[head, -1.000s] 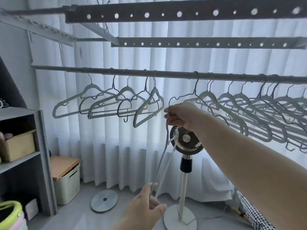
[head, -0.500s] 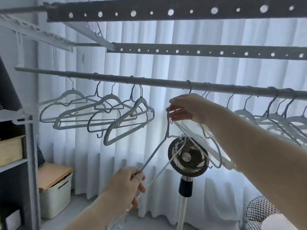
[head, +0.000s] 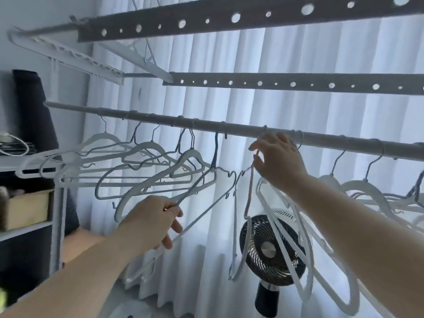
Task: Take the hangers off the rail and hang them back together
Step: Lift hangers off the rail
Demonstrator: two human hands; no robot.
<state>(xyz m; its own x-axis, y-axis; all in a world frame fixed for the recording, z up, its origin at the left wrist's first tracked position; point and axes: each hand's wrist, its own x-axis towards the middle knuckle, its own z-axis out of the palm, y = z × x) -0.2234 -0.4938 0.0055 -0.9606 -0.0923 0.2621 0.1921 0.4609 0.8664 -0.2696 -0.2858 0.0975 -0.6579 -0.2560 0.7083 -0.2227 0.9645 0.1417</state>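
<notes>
Slim pale-grey plastic hangers (head: 306,294) dangle beneath the right hand (head: 277,161), whose fingers pinch a neck under the round grey rail (head: 241,131), while the left hand (head: 149,221) grips another hooked hanger (head: 215,154).

No writing, label, brand or number can be read. The rail (head: 229,131) and hangers (head: 146,148) across the middle, the perforated bars (head: 252,16) at twelve o'clock, the fan (head: 268,249) at five o'clock and the box (head: 25,210) at nine o'clock show plain surfaces.
</notes>
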